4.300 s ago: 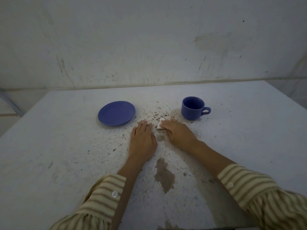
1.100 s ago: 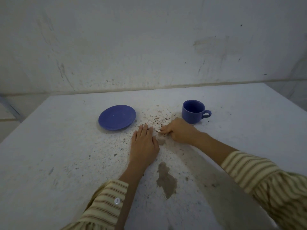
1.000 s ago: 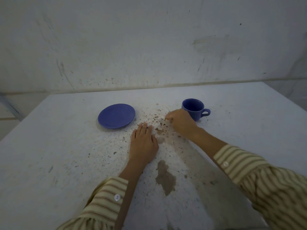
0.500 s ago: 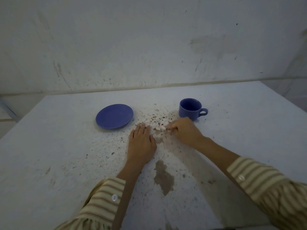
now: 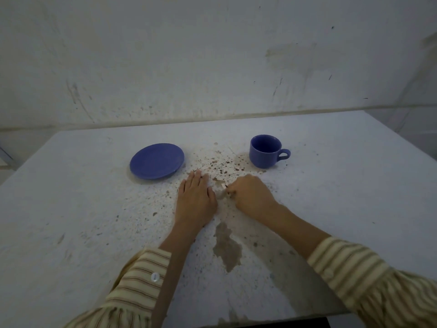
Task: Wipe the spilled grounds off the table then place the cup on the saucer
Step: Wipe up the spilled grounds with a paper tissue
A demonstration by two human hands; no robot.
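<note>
A blue saucer lies on the white table, left of centre. A blue cup stands upright to its right, handle pointing right. Dark grounds are scattered between them. My left hand lies flat, palm down, just below the grounds and near the saucer's right edge. My right hand is closed on a small white wipe that it presses to the table, below and left of the cup. Most of the wipe is hidden under the fingers.
A brownish stain marks the table between my forearms. A stained white wall rises right behind the table's far edge. The table's near edge runs along the bottom of the view.
My right hand has pulled the wipe back from beside the cup towards me and the left, ending close to my left hand. My left hand, the cup and the saucer have stayed put.
</note>
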